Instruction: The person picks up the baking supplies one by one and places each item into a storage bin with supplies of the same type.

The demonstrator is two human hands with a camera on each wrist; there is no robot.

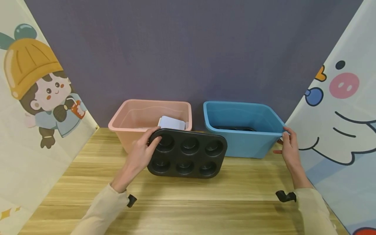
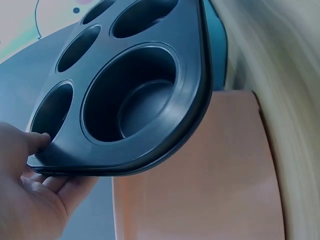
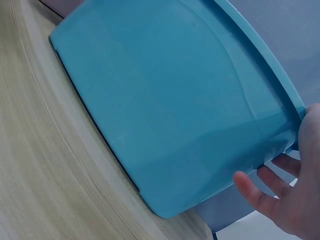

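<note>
My left hand (image 1: 139,153) grips a black six-cup muffin tin (image 1: 182,156) by its upper left corner, thumb on the face and fingers behind. The tin is tilted upright, cups facing me, in front of the two bins. In the left wrist view, the thumb lies beside a corner cup and the fingers pass under the edge. At the right, my right hand (image 1: 290,150) holds the front right corner of the blue bin (image 1: 243,145) at its rim. The right wrist view shows several fingers spread along the bin's side.
Left of the blue bin stands a pink bin (image 1: 121,125) with a white flat item (image 1: 172,123) inside. Dark items (image 1: 235,128) lie low in the blue bin. Both bins stand on a wood-grain table (image 1: 205,209) against a grey back panel (image 1: 188,49), with printed side panels.
</note>
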